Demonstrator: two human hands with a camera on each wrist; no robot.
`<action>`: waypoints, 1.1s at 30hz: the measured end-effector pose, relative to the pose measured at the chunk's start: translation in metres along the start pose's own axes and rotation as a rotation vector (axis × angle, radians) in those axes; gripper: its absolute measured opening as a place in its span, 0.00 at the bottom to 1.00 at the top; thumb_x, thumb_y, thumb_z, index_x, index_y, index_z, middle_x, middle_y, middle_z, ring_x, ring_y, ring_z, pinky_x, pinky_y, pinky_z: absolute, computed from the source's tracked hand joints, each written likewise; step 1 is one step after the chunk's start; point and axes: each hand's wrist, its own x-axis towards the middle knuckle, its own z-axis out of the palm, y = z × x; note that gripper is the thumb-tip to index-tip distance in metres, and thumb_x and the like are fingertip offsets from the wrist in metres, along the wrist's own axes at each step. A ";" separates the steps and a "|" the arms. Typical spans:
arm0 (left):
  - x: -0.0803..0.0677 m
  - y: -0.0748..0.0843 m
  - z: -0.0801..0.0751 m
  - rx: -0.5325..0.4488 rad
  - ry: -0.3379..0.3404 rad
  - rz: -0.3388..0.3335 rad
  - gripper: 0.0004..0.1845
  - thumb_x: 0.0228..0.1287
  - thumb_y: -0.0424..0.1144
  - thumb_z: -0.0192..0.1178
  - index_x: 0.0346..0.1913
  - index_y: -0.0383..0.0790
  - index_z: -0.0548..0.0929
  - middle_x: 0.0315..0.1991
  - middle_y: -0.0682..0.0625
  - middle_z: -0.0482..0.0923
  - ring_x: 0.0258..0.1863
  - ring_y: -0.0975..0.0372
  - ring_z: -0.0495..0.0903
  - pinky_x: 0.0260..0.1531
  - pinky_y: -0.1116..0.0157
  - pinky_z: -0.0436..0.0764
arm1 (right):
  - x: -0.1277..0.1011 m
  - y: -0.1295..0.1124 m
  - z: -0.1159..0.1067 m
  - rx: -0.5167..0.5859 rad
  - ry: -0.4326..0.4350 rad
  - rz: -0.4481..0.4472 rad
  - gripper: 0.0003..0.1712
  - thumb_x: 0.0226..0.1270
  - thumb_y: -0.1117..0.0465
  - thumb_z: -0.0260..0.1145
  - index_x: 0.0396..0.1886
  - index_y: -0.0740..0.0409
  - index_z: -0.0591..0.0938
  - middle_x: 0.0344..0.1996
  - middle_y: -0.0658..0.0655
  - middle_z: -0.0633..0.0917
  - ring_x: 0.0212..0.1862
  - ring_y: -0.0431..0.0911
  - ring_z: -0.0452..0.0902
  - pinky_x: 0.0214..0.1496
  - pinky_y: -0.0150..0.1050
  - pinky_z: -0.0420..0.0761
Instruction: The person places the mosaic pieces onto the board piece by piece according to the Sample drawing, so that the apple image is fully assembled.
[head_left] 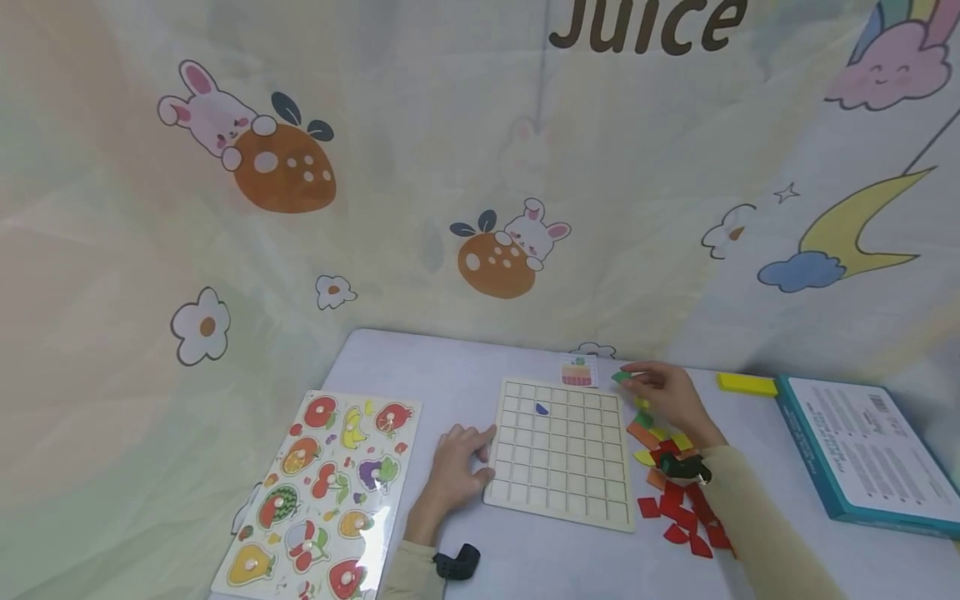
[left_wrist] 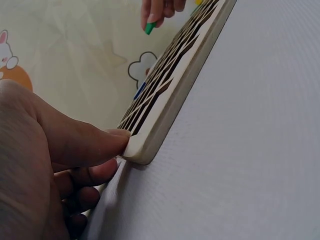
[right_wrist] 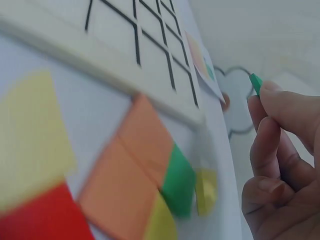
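Note:
A small green piece (head_left: 621,377) is pinched between the thumb and forefinger of my right hand (head_left: 670,400), beyond the far right corner of the board; its thin edge shows in the right wrist view (right_wrist: 255,83). The cream grid board (head_left: 558,467) lies flat, with one blue piece (head_left: 542,408) in a cell near its upper left. My left hand (head_left: 453,467) rests on the table with thumb and forefinger touching the board's left edge. In the left wrist view the thumb (left_wrist: 92,142) presses at a board corner. A picture card (head_left: 578,372) lies behind the board.
Loose red pieces (head_left: 678,515), orange pieces (head_left: 642,434) and yellow pieces lie right of the board, partly under the right forearm. A fruit puzzle board (head_left: 315,492) is at left. On the right are a teal-edged box (head_left: 870,450) and a yellow block (head_left: 747,383). A printed cloth hangs behind.

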 end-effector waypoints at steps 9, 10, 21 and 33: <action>0.000 0.002 -0.002 -0.009 -0.015 -0.020 0.35 0.49 0.35 0.73 0.67 0.42 0.85 0.27 0.62 0.73 0.35 0.70 0.63 0.42 0.64 0.65 | 0.008 -0.023 0.035 -0.009 -0.066 -0.068 0.18 0.73 0.55 0.72 0.58 0.53 0.88 0.45 0.58 0.91 0.41 0.50 0.84 0.39 0.39 0.80; 0.000 0.002 -0.002 -0.010 -0.019 -0.020 0.35 0.49 0.35 0.73 0.67 0.42 0.85 0.27 0.62 0.73 0.35 0.70 0.62 0.42 0.64 0.65 | 0.008 -0.024 0.039 -0.005 -0.076 -0.077 0.18 0.73 0.55 0.72 0.58 0.53 0.88 0.44 0.58 0.91 0.41 0.49 0.84 0.41 0.39 0.81; 0.000 0.003 -0.005 -0.034 -0.029 -0.025 0.35 0.49 0.34 0.72 0.67 0.41 0.85 0.27 0.61 0.73 0.35 0.70 0.62 0.43 0.63 0.65 | 0.012 -0.039 0.069 -0.085 -0.118 -0.151 0.18 0.71 0.57 0.74 0.58 0.50 0.90 0.45 0.54 0.91 0.44 0.45 0.85 0.48 0.43 0.81; -0.001 0.003 -0.005 -0.048 -0.025 -0.012 0.35 0.49 0.34 0.72 0.67 0.41 0.85 0.28 0.61 0.74 0.36 0.70 0.63 0.42 0.64 0.65 | 0.012 -0.040 0.076 -0.160 -0.103 -0.188 0.17 0.70 0.59 0.73 0.57 0.53 0.90 0.42 0.52 0.90 0.42 0.44 0.82 0.47 0.41 0.80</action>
